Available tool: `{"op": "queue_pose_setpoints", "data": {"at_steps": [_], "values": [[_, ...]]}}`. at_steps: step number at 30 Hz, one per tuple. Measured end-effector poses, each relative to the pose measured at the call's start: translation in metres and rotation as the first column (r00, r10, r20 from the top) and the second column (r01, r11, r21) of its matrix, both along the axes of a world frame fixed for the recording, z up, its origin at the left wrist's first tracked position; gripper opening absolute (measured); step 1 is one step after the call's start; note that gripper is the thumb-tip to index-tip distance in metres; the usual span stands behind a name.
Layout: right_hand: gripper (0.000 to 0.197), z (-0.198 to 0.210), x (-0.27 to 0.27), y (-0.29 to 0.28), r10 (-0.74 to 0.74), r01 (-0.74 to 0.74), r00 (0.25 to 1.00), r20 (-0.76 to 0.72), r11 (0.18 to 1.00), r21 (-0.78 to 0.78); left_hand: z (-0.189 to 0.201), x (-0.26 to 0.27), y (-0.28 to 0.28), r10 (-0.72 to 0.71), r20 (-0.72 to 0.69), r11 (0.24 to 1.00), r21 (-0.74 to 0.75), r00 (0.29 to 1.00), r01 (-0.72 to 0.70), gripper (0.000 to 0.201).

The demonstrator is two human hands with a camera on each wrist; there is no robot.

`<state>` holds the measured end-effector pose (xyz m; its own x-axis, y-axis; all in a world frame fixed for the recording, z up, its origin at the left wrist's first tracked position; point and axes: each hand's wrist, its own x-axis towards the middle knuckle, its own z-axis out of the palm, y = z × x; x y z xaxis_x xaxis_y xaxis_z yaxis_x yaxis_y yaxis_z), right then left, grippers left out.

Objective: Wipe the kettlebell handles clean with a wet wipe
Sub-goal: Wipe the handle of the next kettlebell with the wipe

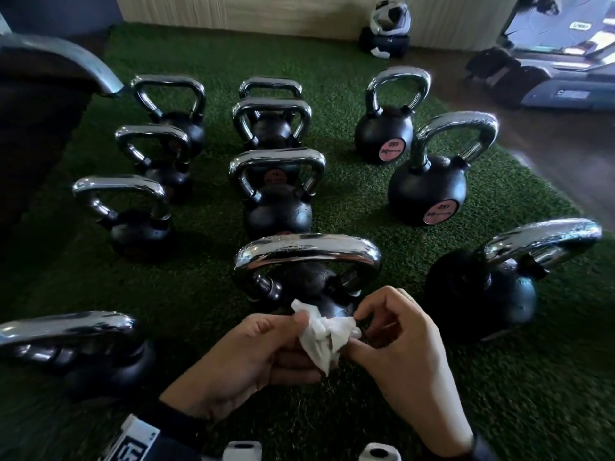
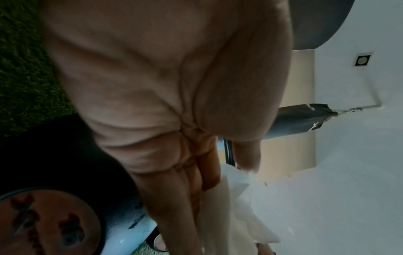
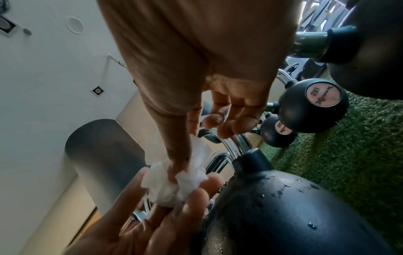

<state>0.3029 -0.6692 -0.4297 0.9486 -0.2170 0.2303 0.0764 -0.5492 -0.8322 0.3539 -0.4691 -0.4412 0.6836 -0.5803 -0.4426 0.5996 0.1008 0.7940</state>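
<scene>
A crumpled white wet wipe (image 1: 327, 337) hangs between both hands, just in front of the nearest kettlebell (image 1: 309, 287). That kettlebell's chrome handle (image 1: 306, 252) carries water drops. My left hand (image 1: 299, 341) holds the wipe's left side, thumb on top and curled fingers beneath. At the wipe's right edge my right hand (image 1: 357, 332) pinches it with thumb and index finger. In the right wrist view the wipe (image 3: 174, 182) sits over the left hand's fingers (image 3: 196, 195), beside the wet black kettlebell body (image 3: 294, 207). The left wrist view shows the wipe (image 2: 240, 207) under the fingers.
Several more chrome-handled kettlebells stand in rows on the green turf (image 1: 366, 201), one close at the left (image 1: 66, 331) and one at the right (image 1: 482, 294). A dark bench (image 1: 40, 111) is at the left. Wooden floor and a treadmill (image 1: 559, 88) lie at the back right.
</scene>
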Motion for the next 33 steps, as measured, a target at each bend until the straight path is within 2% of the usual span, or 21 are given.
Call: {"op": "queue_pose_setpoints", "data": {"at_steps": [2,4,6,7,8,10,11,12,14,15,16,18,19,21,24,27,29,33], "values": [[0.038,0.0,0.001,0.0,0.042,-0.041,0.999,-0.014,0.998,0.04,0.002,0.002,0.002,0.019,0.022,1.0,0.012,1.0,-0.019,0.048],[0.049,-0.001,-0.001,-0.005,0.174,-0.156,0.982,-0.079,0.969,0.192,0.01,0.003,0.006,0.028,0.034,1.0,0.013,0.999,-0.028,0.047],[0.059,-0.007,-0.002,-0.015,0.299,-0.234,0.947,-0.113,0.89,0.392,0.026,0.004,0.012,0.062,0.051,0.998,-0.003,0.997,-0.062,0.043],[0.062,-0.01,-0.001,-0.019,0.317,-0.229,0.942,-0.111,0.847,0.479,0.036,0.004,0.016,0.092,0.064,0.996,-0.024,0.994,-0.091,0.044],[0.062,-0.016,0.001,-0.022,0.288,-0.188,0.953,-0.1,0.814,0.549,0.047,0.004,0.019,0.125,0.088,0.991,-0.054,0.988,-0.12,0.052],[0.063,-0.033,0.009,-0.026,0.089,-0.006,0.99,-0.112,0.81,0.587,0.067,0.007,0.024,0.231,0.249,0.972,-0.094,0.94,-0.214,0.064],[0.066,-0.042,0.014,-0.027,-0.035,0.103,0.991,-0.131,0.824,0.558,0.078,0.008,0.024,0.301,0.404,0.952,-0.073,0.864,-0.298,0.061],[0.069,-0.052,0.021,-0.027,-0.125,0.181,0.982,-0.141,0.832,0.524,0.087,0.009,0.021,0.349,0.574,0.917,-0.048,0.741,-0.395,0.05],[0.072,-0.062,0.037,-0.021,-0.164,0.213,0.977,-0.139,0.83,0.516,0.1,0.013,0.011,0.294,0.856,0.837,-0.016,0.425,-0.546,0.02],[0.069,-0.066,0.045,-0.016,-0.132,0.177,0.984,-0.122,0.821,0.542,0.102,0.016,0.005,0.219,0.932,0.806,-0.006,0.289,-0.592,0.016],[0.061,-0.067,0.051,-0.009,-0.093,0.135,0.99,-0.103,0.812,0.568,0.1,0.019,-0.002,0.143,0.971,0.782,0.008,0.192,-0.623,0.021],[0.035,-0.066,0.061,0.005,-0.065,0.087,0.996,-0.06,0.825,0.559,0.088,0.027,-0.012,-0.024,0.999,0.734,0.048,0.044,-0.677,0.03],[0.026,-0.066,0.063,0.009,-0.07,0.086,0.996,-0.05,0.84,0.536,0.078,0.031,-0.015,-0.1,0.995,0.716,0.075,0.004,-0.694,0.032],[0.02,-0.068,0.063,0.012,-0.073,0.083,0.997,-0.039,0.861,0.502,0.064,0.034,-0.019,-0.162,0.987,0.706,0.106,-0.013,-0.7,0.033],[0.025,-0.069,0.062,0.007,-0.062,0.077,0.997,-0.049,0.887,0.455,0.054,0.033,-0.014,-0.145,0.989,0.701,0.079,-0.034,-0.709,0.027],[0.026,-0.072,0.062,0.005,-0.072,0.088,0.996,-0.055,0.904,0.419,0.052,0.037,0.002,-0.044,0.999,0.64,0.036,0.01,-0.767,0.014],[0.027,-0.075,0.063,0.006,-0.072,0.093,0.995,-0.067,0.907,0.41,0.051,0.042,0.012,-0.022,0.999,0.629,0.033,0.025,-0.777,0.005],[0.027,-0.077,0.062,0.004,-0.069,0.089,0.996,-0.062,0.9,0.426,0.039,0.034,0.016,-0.081,0.996,0.629,0.014,-0.048,-0.777,0.014]]}}
